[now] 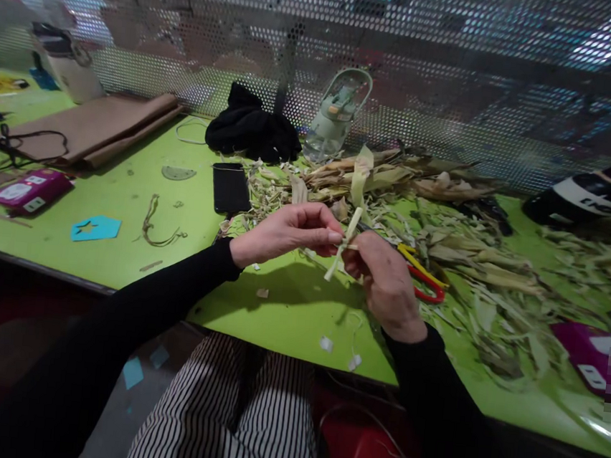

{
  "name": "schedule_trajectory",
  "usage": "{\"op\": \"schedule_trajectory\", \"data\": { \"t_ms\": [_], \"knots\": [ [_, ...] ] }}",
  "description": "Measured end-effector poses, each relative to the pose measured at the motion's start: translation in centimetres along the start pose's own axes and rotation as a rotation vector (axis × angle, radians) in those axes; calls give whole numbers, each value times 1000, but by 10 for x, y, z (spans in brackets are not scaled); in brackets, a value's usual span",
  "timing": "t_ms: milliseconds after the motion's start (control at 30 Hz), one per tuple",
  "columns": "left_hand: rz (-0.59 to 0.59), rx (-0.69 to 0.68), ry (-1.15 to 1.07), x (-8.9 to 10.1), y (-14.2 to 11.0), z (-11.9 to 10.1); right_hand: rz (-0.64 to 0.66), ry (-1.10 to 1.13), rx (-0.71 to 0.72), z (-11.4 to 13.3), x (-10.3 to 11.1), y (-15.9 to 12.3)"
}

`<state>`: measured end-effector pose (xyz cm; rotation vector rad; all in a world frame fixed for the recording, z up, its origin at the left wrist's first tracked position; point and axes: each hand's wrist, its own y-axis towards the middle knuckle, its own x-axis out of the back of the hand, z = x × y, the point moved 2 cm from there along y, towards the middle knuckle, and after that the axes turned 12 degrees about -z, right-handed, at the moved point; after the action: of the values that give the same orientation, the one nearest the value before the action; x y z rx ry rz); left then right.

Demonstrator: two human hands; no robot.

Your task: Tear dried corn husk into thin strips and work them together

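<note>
My left hand [305,232] pinches a pale green strip of corn husk [353,223] between thumb and forefinger, above the front of the green table [286,321]. Close on the right, my right hand [387,280] has its fingers closed on the same strip, near where it crosses or knots. One end of the strip points up and another hangs down. Just beyond my right hand lie scissors with yellow and red handles [429,288], their blades partly hidden. A heap of dry corn husks [380,175] spreads behind both hands.
A black phone [231,187], a black cloth [253,130] and a green-lidded bottle [332,120] stand or lie behind my left hand. Farther left are a blue paper tag [94,229], a purple box [32,190] and brown paper [93,126]. A black bottle [584,194] lies at right.
</note>
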<state>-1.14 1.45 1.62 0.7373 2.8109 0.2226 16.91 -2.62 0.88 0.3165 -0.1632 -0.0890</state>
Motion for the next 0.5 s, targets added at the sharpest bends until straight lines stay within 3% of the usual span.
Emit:
{"op": "schedule_trajectory", "data": {
  "t_ms": [233,500],
  "knots": [
    [-64,-96,201,-3,4,12,-123,-90,82,-12,-6,4],
    [-96,-27,53,-12,0,16,-200,-138,169,-11,-6,1]
  ]
}}
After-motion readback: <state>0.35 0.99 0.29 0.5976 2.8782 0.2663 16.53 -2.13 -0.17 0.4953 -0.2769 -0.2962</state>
